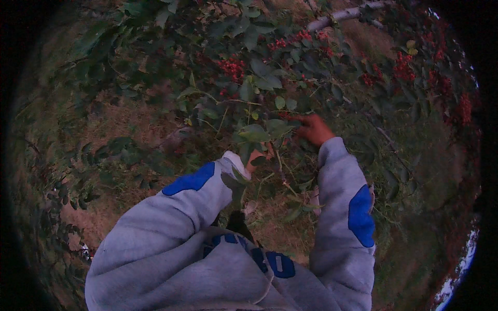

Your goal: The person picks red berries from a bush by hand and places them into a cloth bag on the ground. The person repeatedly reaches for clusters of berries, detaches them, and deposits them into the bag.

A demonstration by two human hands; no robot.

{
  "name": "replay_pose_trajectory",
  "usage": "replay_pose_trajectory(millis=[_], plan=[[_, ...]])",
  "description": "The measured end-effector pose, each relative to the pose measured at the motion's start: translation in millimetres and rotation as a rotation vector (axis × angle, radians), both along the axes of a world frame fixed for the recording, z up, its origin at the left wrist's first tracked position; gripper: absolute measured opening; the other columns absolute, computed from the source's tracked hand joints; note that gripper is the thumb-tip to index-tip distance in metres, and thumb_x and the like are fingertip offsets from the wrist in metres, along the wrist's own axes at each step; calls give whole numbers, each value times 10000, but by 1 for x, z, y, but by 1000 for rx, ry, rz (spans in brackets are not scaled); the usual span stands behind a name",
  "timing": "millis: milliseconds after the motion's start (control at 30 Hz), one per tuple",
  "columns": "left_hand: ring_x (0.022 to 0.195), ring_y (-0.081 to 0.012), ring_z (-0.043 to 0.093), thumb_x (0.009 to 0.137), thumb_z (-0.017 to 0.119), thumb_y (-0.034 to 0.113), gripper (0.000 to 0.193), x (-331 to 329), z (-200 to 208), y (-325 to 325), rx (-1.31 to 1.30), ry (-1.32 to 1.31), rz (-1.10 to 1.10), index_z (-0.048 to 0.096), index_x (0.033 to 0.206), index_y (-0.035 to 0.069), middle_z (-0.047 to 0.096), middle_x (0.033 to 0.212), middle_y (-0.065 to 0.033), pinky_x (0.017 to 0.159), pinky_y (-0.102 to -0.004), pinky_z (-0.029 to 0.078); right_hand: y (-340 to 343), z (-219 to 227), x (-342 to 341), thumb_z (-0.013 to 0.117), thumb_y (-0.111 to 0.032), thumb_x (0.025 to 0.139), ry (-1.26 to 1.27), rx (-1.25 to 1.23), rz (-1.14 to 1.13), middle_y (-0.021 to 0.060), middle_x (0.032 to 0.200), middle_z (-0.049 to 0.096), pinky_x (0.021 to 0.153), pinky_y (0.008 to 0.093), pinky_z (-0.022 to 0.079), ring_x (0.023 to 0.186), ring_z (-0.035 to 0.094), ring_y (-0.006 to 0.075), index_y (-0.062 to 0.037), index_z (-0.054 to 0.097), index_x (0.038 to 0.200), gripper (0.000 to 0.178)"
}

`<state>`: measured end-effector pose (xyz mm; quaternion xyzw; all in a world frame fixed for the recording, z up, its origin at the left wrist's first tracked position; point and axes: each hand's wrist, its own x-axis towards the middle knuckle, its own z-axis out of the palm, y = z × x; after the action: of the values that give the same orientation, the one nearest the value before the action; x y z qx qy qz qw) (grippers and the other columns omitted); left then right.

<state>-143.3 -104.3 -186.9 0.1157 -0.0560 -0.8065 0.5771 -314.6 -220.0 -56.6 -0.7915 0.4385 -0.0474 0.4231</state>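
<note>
My right hand (314, 130) reaches in from the right among the leaves of a shrub. Its fingers point left and are bent together beside a small bit of red berries (284, 114); what lies between the fingertips is hidden. Lower and further left is my left hand (258, 158), mostly covered by broad green leaves (254, 133), so its grip does not show. A thin green stem (280, 160) runs down between the two hands. Both arms wear grey sleeves with blue patches.
Bunches of red berries (232, 68) hang above the hands, with more berries (403, 67) at the upper right. A pale thick branch (342, 16) crosses the top. A thin branch (386, 137) slopes down on the right. Below lies grassy brown ground (124, 124).
</note>
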Motion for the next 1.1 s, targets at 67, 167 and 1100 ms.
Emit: replay_pose_trajectory(millis=[67,167,1100], plan=[[972,-230,462,780,516,252,381,-2,-1,-4,7,23,0,421,1093,57,435,1099,-117,779,-354,399,-2,10,3,538,-94,673,29,-74,33,167,842,566,653,365,431,750,539,315,-72,568,948,276],[977,-233,459,781,515,247,380,-2,0,-9,14,48,3,419,1094,53,433,1101,-120,787,-356,396,-3,18,12,521,-93,683,-40,-165,-32,175,870,551,665,379,433,779,525,332,-75,556,946,266],[1019,-255,427,790,502,209,377,-12,-13,-16,64,187,-34,398,1098,17,412,1118,-147,853,-377,373,1,45,-70,553,-198,702,-17,-3,-388,99,830,582,600,279,448,715,560,175,-16,546,900,269]])
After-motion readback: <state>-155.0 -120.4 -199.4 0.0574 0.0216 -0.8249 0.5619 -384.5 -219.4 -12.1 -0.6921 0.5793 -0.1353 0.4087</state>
